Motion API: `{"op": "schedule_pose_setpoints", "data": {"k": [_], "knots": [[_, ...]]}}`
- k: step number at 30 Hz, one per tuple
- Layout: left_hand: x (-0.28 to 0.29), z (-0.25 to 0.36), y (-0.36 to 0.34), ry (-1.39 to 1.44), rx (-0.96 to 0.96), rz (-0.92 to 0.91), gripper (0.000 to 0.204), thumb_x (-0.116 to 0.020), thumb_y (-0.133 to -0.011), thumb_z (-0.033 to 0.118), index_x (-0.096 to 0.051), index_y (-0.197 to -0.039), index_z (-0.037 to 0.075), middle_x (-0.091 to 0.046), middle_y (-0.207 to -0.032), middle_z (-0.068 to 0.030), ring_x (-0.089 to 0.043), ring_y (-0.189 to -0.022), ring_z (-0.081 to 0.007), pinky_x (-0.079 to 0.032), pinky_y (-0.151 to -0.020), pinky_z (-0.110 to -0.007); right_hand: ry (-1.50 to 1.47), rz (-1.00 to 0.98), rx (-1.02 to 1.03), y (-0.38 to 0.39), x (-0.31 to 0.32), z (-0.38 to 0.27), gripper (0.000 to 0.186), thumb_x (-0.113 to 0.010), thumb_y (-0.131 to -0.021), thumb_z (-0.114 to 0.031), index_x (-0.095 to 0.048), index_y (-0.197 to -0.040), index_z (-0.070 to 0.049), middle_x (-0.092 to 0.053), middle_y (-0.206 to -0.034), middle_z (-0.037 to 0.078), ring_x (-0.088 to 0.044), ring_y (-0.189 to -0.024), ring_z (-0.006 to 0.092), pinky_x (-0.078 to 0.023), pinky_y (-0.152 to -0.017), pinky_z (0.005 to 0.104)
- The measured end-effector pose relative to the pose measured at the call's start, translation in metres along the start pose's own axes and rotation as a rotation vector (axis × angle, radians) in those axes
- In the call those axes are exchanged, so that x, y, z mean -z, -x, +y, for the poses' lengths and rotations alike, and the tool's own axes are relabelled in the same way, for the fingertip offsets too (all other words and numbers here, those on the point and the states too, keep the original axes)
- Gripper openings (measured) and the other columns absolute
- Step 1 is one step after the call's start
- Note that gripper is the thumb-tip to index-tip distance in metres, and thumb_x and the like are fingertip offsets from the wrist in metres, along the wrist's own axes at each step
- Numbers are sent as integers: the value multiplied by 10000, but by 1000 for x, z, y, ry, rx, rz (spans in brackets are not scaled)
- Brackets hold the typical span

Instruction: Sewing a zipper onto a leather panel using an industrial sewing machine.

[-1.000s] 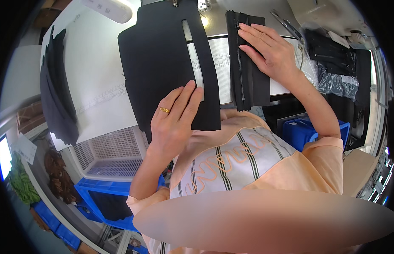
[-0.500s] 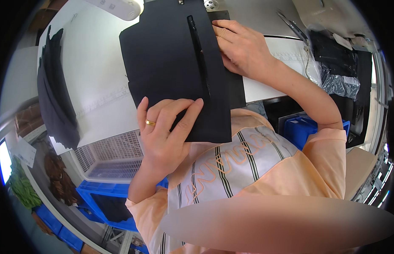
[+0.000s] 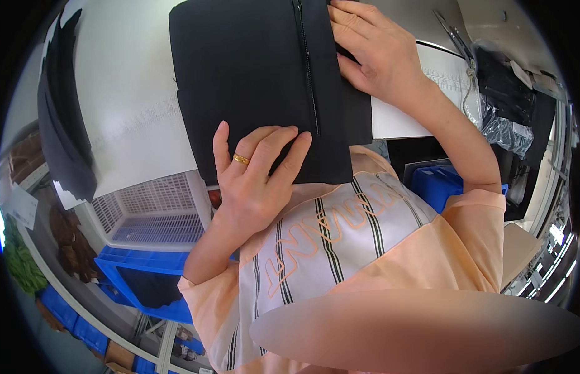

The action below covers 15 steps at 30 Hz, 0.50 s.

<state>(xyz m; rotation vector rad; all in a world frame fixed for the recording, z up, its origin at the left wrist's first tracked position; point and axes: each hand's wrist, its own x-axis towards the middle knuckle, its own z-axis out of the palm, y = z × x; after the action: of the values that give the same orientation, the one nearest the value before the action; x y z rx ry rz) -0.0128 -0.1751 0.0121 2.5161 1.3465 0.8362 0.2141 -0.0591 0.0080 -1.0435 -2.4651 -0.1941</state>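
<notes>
Now exposing more metal zipper (image 3: pixel 309 68) through slotted black fabric panel (image 3: pixel 240 68); touching with left hand (image 3: pixel 256 177), right hand (image 3: pixel 388 59); cannot tell whether grasping.

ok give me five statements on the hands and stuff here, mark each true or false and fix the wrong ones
1. A zip shows in the slot of the black panel. True.
2. The left hand wears a ring. True.
3. The left hand is lifted off the panel. False: its fingers rest on the panel.
4. The right hand is at the panel's right edge. True.
5. The white basket is on the person's right. False: the basket is on the left.
</notes>
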Motion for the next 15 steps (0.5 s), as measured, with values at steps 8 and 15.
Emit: {"op": "schedule_pose_setpoints", "data": {"k": [8, 15], "knots": [[3, 0, 3, 6, -2, -19, 385, -660, -652, 59, -756, -1018, 133, -669, -1054, 2, -634, -980, -176, -180, -1161, -472, -49, -79, 19, -5, 10, -3, 442, -722, -646, -108, -614, -1060, 1, -614, -1155, 149, -568, -1114, 317, -487, -943, 375], [3, 2, 4, 24, 5, 7, 242, -662, -694, 73, -756, -913, 112, -662, -1006, -2, -643, -909, -146, -167, -1156, -538, -75, 4, 65, -3, 0, 2, 445, -719, -649, -100, -610, -1066, 9, -608, -1162, 156, -563, -1121, 320, -485, -949, 374]]}}
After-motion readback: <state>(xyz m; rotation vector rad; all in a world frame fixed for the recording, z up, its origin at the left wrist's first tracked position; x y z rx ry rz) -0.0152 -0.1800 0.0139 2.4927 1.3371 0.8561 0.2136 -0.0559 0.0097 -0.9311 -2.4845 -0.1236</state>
